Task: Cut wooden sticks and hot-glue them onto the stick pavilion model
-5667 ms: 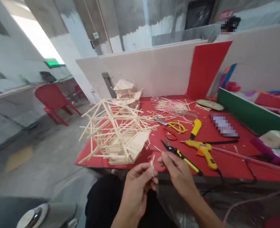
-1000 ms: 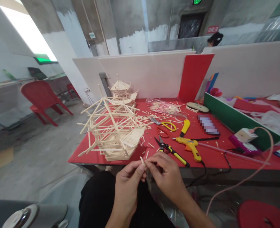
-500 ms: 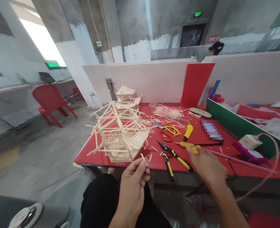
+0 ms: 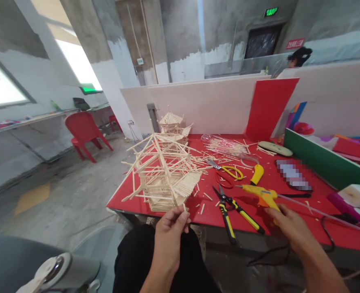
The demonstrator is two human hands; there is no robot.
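My left hand point(image 4: 173, 228) pinches a short wooden stick point(image 4: 185, 207) between thumb and fingers, at the table's front edge. Just beyond it stands a pagoda-like model point(image 4: 164, 175) of pale wooden sticks, its roof an open frame with one slatted panel on the right. My right hand point(image 4: 286, 221) is closed round the handle of a yellow hot glue gun point(image 4: 261, 193), whose nozzle points left. A clear glue stick point(image 4: 308, 205) sticks out of its back. Pruning shears point(image 4: 230, 211) with black and yellow handles lie open between my hands.
Scissors point(image 4: 225, 169), a yellow-handled tool point(image 4: 257, 174), a phone point(image 4: 293, 175) and loose sticks point(image 4: 225, 144) lie on the red table point(image 4: 195, 217). A smaller finished-looking model point(image 4: 171, 122) stands behind. A green board point(image 4: 317, 162) borders the right. A steel flask point(image 4: 70, 268) is at lower left.
My right hand has taken hold of the glue gun's handle and tilted the gun up off the table. The left hand still holds its stick, now closer to the model. The view has shifted left.
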